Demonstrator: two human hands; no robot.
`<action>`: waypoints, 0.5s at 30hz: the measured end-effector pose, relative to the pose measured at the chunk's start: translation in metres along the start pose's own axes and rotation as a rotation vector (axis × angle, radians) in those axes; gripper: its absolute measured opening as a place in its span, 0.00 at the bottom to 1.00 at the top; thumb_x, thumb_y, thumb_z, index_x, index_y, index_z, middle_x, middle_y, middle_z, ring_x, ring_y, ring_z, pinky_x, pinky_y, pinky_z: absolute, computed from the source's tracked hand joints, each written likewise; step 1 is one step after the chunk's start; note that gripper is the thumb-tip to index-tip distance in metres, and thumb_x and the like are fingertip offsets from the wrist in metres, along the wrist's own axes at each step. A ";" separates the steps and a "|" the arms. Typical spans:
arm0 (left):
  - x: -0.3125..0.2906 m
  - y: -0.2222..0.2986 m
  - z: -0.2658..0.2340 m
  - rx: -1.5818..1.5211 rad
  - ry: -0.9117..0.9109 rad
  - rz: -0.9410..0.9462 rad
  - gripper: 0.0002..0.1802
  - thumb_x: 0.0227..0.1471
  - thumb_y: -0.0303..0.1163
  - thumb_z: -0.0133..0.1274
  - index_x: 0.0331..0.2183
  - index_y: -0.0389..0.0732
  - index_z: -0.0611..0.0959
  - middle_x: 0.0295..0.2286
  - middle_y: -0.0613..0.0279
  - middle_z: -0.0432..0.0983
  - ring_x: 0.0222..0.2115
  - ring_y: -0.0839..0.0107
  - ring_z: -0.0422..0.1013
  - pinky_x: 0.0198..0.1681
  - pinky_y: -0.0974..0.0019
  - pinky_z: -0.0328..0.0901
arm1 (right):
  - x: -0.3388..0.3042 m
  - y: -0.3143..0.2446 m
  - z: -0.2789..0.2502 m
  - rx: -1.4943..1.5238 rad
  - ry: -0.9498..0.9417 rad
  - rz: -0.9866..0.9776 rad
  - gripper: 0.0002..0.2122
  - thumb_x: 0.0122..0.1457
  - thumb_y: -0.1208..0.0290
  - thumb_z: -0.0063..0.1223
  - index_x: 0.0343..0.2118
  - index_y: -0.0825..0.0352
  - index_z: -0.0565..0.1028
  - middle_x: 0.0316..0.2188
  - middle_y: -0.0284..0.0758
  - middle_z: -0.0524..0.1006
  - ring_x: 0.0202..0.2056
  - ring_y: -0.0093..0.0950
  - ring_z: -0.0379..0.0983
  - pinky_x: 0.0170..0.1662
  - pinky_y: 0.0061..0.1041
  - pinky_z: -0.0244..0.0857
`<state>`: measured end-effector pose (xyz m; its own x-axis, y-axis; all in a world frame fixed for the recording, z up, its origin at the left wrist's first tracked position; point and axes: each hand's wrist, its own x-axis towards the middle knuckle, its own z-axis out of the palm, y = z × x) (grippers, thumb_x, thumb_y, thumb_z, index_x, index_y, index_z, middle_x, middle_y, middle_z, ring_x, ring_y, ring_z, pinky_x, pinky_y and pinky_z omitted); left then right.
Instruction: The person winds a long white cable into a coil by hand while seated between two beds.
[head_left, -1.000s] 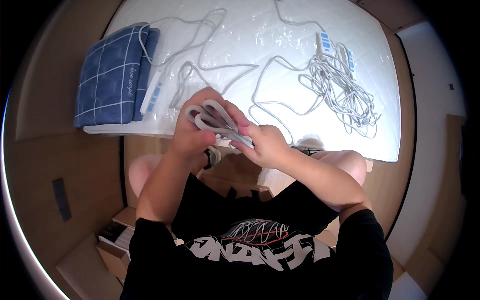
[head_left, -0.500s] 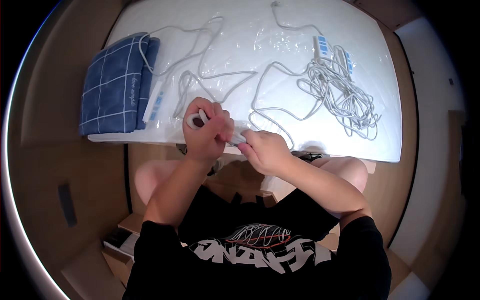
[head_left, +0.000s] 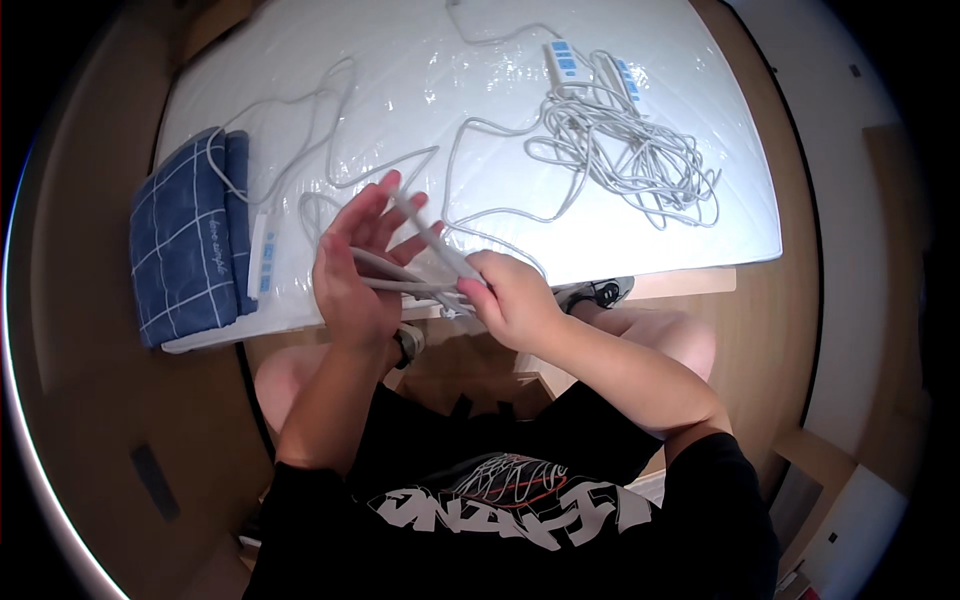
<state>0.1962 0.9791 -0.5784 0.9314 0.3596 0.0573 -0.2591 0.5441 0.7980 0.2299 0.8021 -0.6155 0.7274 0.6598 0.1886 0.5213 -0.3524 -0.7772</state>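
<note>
Several strands of grey cord [head_left: 452,257] hang by the near edge of the mattress [head_left: 440,90], our right hand [head_left: 515,300] clamping its fingers on them, our left hand [head_left: 350,275] with its fingers spread apart.

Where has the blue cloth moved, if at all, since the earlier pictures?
No: the blue cloth stays at the near-left corner of the mattress; the view shifted.

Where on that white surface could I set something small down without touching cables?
On the white surface, bare room lies between the loose cable and right-side power strips, and between the cable tangle and right edge. Crowded: the tangle, beside the folded blue cloth, and the near edge, by left hand, right hand and held cable.
</note>
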 end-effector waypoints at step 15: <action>0.000 -0.007 -0.011 0.094 0.038 -0.013 0.16 0.50 0.39 0.60 0.29 0.46 0.68 0.24 0.64 0.70 0.29 0.66 0.72 0.41 0.53 0.70 | 0.015 0.004 0.002 -0.062 -0.103 -0.219 0.11 0.56 0.61 0.54 0.32 0.64 0.74 0.22 0.37 0.74 0.26 0.39 0.72 0.28 0.35 0.65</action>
<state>0.1956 0.9835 -0.5908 0.9235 0.3828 0.0250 -0.2205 0.4763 0.8512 0.2417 0.8118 -0.6167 0.5462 0.7879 0.2844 0.6905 -0.2313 -0.6854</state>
